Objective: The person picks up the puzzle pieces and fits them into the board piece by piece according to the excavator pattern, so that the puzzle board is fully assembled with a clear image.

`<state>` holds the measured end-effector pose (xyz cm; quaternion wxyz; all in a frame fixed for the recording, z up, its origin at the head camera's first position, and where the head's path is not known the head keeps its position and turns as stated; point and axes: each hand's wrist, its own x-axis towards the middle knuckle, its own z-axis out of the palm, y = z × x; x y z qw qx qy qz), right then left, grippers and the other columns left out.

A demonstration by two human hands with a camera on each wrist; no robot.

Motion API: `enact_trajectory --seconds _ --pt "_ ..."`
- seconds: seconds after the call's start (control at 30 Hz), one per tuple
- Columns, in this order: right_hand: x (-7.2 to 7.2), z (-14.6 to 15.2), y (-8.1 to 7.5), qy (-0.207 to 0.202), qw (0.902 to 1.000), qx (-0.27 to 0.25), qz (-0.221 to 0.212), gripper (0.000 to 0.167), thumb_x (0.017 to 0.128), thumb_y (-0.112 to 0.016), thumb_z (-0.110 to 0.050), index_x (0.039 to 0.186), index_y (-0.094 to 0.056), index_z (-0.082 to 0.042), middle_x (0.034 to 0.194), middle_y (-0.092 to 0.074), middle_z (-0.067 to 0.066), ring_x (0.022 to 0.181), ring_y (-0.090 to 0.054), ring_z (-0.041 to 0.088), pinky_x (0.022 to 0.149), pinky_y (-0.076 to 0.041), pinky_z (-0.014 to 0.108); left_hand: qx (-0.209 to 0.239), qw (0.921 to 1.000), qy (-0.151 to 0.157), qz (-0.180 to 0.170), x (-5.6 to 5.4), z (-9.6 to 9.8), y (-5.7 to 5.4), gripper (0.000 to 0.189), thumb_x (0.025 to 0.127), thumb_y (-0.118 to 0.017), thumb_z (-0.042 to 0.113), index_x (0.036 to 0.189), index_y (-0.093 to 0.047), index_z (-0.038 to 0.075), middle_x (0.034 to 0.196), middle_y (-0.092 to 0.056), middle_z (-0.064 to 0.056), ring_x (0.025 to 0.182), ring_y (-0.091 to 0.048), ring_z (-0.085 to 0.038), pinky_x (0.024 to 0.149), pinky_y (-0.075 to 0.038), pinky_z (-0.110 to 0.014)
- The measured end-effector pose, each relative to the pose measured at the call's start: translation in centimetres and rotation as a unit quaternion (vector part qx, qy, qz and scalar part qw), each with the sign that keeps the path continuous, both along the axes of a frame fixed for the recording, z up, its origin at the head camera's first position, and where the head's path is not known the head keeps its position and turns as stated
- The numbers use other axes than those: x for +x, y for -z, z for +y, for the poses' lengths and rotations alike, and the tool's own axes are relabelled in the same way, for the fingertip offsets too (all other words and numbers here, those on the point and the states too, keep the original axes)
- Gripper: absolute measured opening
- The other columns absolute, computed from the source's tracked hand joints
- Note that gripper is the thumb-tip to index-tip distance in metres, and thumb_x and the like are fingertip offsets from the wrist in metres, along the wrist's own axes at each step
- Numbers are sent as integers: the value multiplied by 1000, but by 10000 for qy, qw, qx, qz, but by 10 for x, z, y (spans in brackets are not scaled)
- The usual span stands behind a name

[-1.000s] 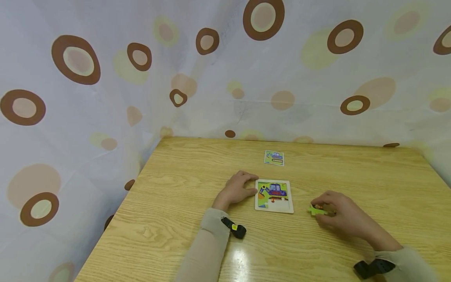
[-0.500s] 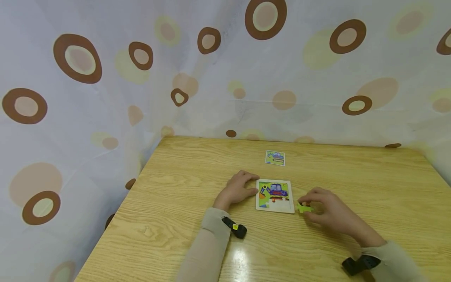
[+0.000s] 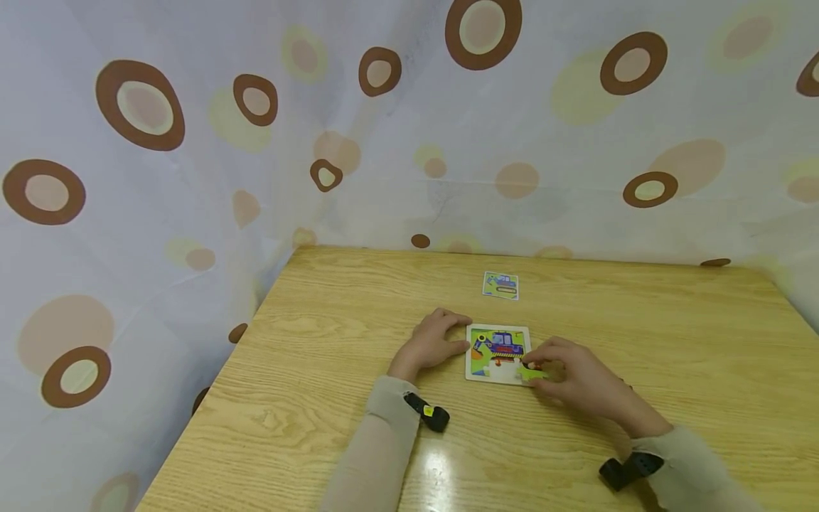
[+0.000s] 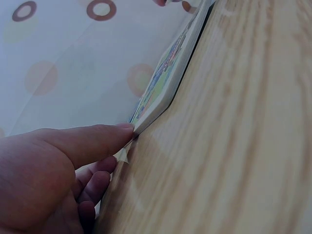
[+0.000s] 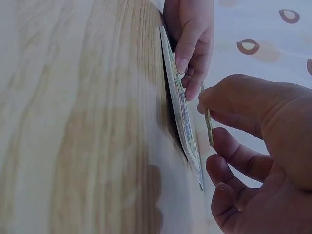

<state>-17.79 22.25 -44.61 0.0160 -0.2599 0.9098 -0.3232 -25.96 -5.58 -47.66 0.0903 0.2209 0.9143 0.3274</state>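
Observation:
A square jigsaw puzzle board (image 3: 505, 370) with a pale rim lies on the table, showing a blue excavator and a bare white patch at its lower right. Beside its left edge is my left hand (image 3: 430, 343); the thumb and forefinger touch the rim, and the left wrist view has the thumb tip (image 4: 124, 127) against it. My right hand (image 3: 576, 375) pinches a green and dark puzzle piece (image 3: 530, 372) between thumb and fingers. That piece overlaps the board's lower right part in the head view. From the right wrist, it appears edge-on, raised above the board's surface.
Behind the board, a small excavator picture card (image 3: 501, 285) lies flat on the wooden table (image 3: 333, 320). A pale curtain (image 3: 409, 142) with brown ring patterns hangs along the far and left sides.
My right hand has moved left with the puzzle piece, from right of the board to over its lower right part. My left hand has stayed at the board's left edge.

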Motion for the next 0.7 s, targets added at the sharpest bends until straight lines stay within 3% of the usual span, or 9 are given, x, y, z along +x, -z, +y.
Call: enact_trajectory --seconds 0.4,0.7 --pt "-13 -20 3 -232 9996 -100 -134 26 85 -79 -17 109 -74 -9 103 -64 -1 93 -57 18 80 -49 40 -38 10000 21 23 -1 0 0 46 95 -67 31 139 -58 23 132 -52 -2 122 -47 -21 103 -35 -42" --pt "-23 -30 12 -218 9995 138 -187 23 85 -79 -19 107 -75 -13 102 -65 -5 91 -56 13 80 -49 36 -24 10000 54 22 -1 1 -2 45 95 -67 31 139 -59 22 131 -52 -1 121 -47 -20 102 -36 -40"
